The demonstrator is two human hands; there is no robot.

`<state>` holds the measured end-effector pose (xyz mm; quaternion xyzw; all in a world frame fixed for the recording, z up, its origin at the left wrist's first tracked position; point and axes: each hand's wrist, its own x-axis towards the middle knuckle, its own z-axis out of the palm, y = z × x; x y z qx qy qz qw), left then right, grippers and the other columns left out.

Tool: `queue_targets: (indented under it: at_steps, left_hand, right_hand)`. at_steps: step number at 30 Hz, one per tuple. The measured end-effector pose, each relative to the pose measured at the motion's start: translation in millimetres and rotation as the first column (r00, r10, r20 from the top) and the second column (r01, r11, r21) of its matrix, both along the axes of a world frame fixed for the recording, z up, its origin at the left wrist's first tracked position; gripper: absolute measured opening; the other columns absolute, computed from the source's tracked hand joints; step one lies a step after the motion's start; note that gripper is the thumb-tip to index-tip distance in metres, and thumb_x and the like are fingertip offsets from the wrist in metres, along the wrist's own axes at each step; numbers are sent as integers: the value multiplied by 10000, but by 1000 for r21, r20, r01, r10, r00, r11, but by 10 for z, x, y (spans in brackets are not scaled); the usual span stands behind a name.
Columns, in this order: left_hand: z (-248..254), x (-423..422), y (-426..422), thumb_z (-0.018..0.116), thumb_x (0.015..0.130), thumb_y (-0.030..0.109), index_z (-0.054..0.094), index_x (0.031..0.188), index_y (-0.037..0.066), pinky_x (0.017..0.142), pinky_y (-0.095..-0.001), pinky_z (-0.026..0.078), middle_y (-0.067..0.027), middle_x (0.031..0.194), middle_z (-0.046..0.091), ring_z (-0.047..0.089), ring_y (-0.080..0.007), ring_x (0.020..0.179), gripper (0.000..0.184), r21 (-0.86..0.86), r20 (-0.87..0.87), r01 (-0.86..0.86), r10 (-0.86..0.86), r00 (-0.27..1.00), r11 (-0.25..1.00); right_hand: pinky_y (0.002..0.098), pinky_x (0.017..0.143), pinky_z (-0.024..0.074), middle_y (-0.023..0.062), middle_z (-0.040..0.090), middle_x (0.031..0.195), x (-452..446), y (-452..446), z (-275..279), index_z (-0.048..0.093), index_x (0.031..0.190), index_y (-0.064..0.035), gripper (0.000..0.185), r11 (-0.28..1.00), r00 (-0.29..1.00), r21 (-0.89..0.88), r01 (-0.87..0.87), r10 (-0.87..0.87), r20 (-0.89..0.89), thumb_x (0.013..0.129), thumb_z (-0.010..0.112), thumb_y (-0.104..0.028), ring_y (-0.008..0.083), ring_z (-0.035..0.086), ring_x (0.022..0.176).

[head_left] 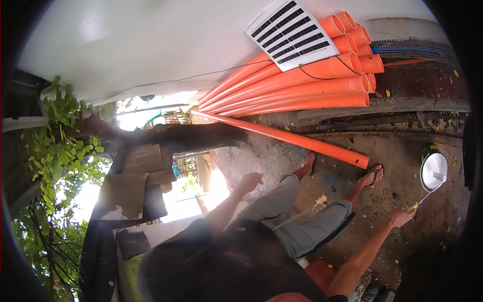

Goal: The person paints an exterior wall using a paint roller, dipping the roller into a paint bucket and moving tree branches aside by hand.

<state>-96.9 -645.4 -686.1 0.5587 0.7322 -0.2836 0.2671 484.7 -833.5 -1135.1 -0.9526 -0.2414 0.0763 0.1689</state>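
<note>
My right hand is closed round the yellow grip of what looks like a paint roller. Its thin wire shaft runs to a white roller head at the round white paint pail; whether the hand also holds the pail's wire handle is unclear. Dark trim shows on the pail's side. My left hand hangs in the air with its fingers curled in and nothing visible in them. One orange pipe lies on the ground close to my feet in flip-flops.
Several orange pipes are stacked along a white wall. On top of them rests a solar panel with a thin black cable. A dark tree trunk and leafy branches stand at the left. Stained concrete lies underfoot.
</note>
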Motion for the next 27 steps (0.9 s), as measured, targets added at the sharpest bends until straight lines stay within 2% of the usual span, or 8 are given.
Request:
queue_targets:
  at_steps: [6, 9, 10, 13, 17, 19, 21, 27]
  left_hand:
    - [-151, -103, -203, 598, 992, 287, 685, 955, 24, 767, -395, 536, -138, 883, 730, 695, -314, 820, 279, 229, 289, -265, 194, 937, 937]
    - [-53, 1, -154, 611, 963, 205, 699, 957, 48, 775, -377, 541, -123, 939, 733, 694, -301, 859, 179, 125, 124, -296, 281, 952, 947]
    - [-47, -129, -210, 607, 924, 145, 719, 974, 88, 824, -386, 540, -103, 1013, 719, 682, -297, 946, 135, 149, 170, 6, -32, 985, 989]
    - [-174, -381, -317, 584, 906, 122, 728, 963, 114, 870, -395, 528, -93, 1059, 697, 660, -302, 1019, 156, 130, 186, 4, -28, 982, 992]
    - [-144, -579, -395, 528, 943, 120, 742, 958, 95, 890, -413, 522, -124, 1114, 717, 661, -327, 1031, 216, 172, 191, 228, -259, 947, 958]
    - [-90, -453, -362, 487, 1058, 271, 711, 947, 28, 705, -368, 563, -130, 957, 776, 728, -247, 808, 349, 92, 268, -269, 236, 934, 959]
    - [-9, -405, -317, 489, 1070, 386, 684, 908, -20, 665, -322, 567, -144, 894, 778, 728, -203, 758, 479, 63, 195, -251, 235, 952, 966]
    - [5, -498, -368, 527, 1059, 351, 633, 1070, 41, 733, -338, 578, -93, 975, 739, 705, -181, 897, 328, -1, 276, -376, 361, 891, 927]
  right_hand:
    - [521, 1078, 416, 178, 549, 1445, 160, -25, -45, 453, 1505, -71, 640, 999, 998, -33, 20, -22, -55, 953, 614, -352, 389, 503, 1323]
    - [510, 1092, 406, 199, 544, 1448, 232, -47, 48, 455, 1497, -44, 620, 1000, 993, -6, 22, -22, -114, 990, 574, -379, 402, 504, 1314]
    - [504, 1100, 401, 208, 540, 1452, 213, -24, 34, 456, 1493, -30, 611, 999, 988, 6, 34, -33, -148, 1008, 552, -389, 406, 504, 1311]
    - [524, 1048, 436, 214, 577, 1400, 202, -35, -51, 473, 1494, -59, 657, 994, 1000, 109, -26, 27, -3, 956, 624, -404, 413, 539, 1270]
    - [515, 1000, 468, 272, 646, 1262, 121, 124, 308, 537, 1420, 5, 619, 989, 983, 108, 104, -85, -164, 958, 649, -392, 454, 609, 1167]
    - [468, 1013, 456, 263, 643, 1262, 31, 344, 749, 561, 1354, 57, 542, 940, 929, 217, 262, -185, -320, 987, 638, -334, 436, 608, 1166]
    - [435, 949, 483, 226, 683, 1178, 36, 320, 725, 606, 1302, 31, 460, 857, 810, 237, 457, -291, -509, 966, 658, -278, 363, 653, 1071]
    - [357, 741, 486, 110, 677, 946, 40, 387, 1140, 599, 1211, 11, 385, 697, 532, 113, 708, -421, -735, 891, 623, -201, 204, 623, 811]
